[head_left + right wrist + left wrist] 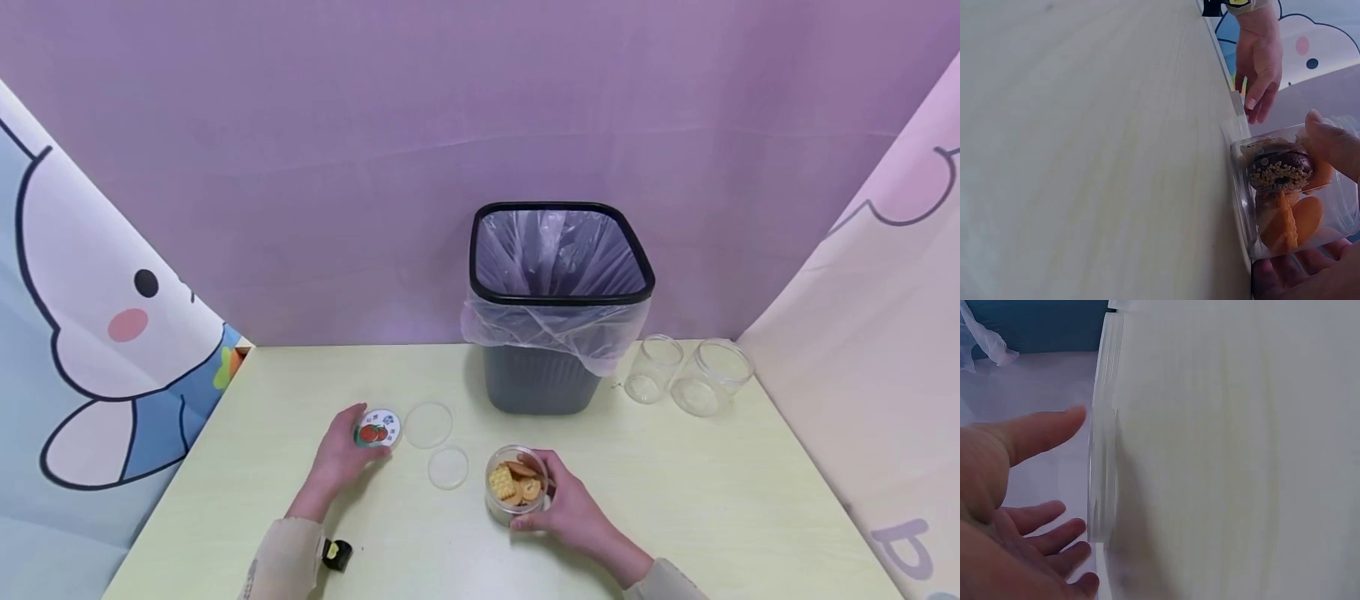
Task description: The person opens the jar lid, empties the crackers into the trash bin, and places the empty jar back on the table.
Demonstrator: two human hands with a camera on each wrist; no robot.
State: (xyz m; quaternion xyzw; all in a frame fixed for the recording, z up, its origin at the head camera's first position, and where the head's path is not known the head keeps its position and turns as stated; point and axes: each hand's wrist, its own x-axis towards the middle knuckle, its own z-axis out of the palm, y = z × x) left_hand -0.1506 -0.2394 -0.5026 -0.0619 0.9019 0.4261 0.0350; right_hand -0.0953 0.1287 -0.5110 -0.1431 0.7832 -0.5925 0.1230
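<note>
A clear plastic jar (510, 504) with crackers and cookies in it (1282, 169) stands without a lid at the table's front. My right hand (568, 507) grips its right side, thumb at the front and fingers behind. Farther left, a round lid with a red fruit picture (379, 428) lies on the table. My left hand (343, 454) is spread around that lid's left side, thumb and fingers apart. In the left wrist view the fingers (1063, 540) are loosely bent near a lid's edge (1102, 481); contact is unclear.
Two clear lids, a larger one (428, 425) and a smaller one (448, 467), lie between the hands. A grey bin (540, 379) with a black rim and a clear liner stands at the back. Two open clear jars (654, 369) (711, 377) are at the back right.
</note>
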